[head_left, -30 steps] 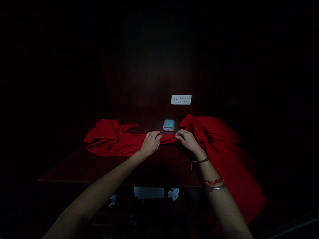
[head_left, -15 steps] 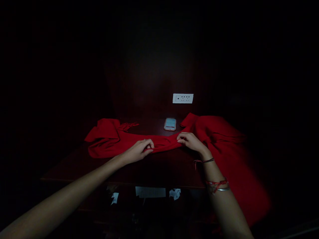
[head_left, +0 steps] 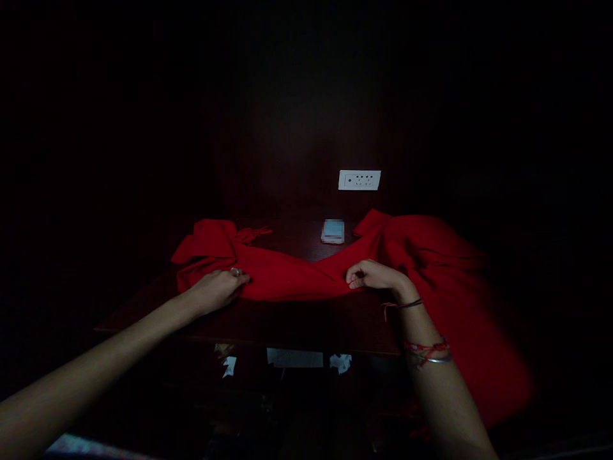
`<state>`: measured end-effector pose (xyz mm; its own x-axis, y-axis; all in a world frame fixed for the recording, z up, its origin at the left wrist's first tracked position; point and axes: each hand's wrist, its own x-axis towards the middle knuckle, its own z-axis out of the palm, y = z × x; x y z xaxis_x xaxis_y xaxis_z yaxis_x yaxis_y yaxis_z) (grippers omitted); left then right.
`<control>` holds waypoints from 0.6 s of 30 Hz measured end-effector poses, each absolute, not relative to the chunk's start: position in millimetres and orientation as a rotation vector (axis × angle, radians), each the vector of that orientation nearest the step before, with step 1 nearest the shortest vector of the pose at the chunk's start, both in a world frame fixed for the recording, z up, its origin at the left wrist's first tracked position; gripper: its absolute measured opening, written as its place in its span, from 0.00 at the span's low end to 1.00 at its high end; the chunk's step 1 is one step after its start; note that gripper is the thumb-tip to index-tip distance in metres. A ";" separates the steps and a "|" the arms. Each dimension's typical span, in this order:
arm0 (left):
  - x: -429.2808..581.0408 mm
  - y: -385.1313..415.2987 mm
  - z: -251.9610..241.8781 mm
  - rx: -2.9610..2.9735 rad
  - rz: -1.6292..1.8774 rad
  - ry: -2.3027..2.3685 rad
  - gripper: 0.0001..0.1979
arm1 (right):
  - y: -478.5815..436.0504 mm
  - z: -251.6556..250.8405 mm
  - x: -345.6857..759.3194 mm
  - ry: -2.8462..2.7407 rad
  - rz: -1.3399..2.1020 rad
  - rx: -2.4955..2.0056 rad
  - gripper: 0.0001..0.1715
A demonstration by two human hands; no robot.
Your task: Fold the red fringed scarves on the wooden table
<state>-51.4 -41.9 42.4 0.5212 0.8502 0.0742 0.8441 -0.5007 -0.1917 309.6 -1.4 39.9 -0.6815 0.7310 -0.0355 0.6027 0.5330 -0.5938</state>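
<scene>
A long red cloth point(head_left: 292, 278) lies across a dark wooden table point(head_left: 287, 326), bunched at the left and hanging off the right edge. My left hand point(head_left: 218, 289) is closed on the cloth's near edge at the left; a ring shows on one finger. At the middle right, my right hand point(head_left: 373, 276) grips the same edge with curled fingers. Red threads and a metal bangle circle my right wrist. Between my hands the cloth is stretched flat.
A phone point(head_left: 332, 230) lies at the back of the table, beyond the cloth. A white socket plate point(head_left: 359, 180) is on the dark wall behind. Scraps of white paper point(head_left: 294, 358) lie on the floor under the table. The room is very dark.
My left hand slid left along the cloth's near edge, away from my right hand, spreading the cloth between them. My right hand shifted slightly nearer. The view moved a little.
</scene>
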 end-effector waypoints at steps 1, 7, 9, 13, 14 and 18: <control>-55.1 -36.9 44.8 -2.513 -0.010 -1.457 0.13 | -1.0 39.5 309.6 -2.554 0.853 -1.119 0.06; -23.6 24.6 59.7 -2.529 -0.306 -1.300 0.10 | 2.2 37.3 312.5 -2.524 0.785 -1.116 0.08; -8.4 47.4 56.8 -2.522 -0.221 -1.314 0.09 | 3.1 36.4 313.8 -2.522 0.779 -1.126 0.08; 1.0 79.2 42.2 -2.573 0.071 -1.418 0.09 | 4.2 36.0 315.1 -2.516 0.748 -1.183 0.08; -0.8 83.9 38.7 -2.589 0.122 -1.428 0.09 | 4.3 36.1 315.1 -2.515 0.740 -1.200 0.08; -13.2 91.8 33.9 -2.661 0.169 -1.354 0.07 | 4.4 36.1 314.9 -2.535 0.684 -1.259 0.06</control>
<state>-13.2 91.8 33.9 0.5859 0.8097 -0.0318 0.7927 -0.5809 -0.1850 314.9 4.4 36.1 -0.6046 0.7965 -0.0017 0.6893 0.5222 -0.5021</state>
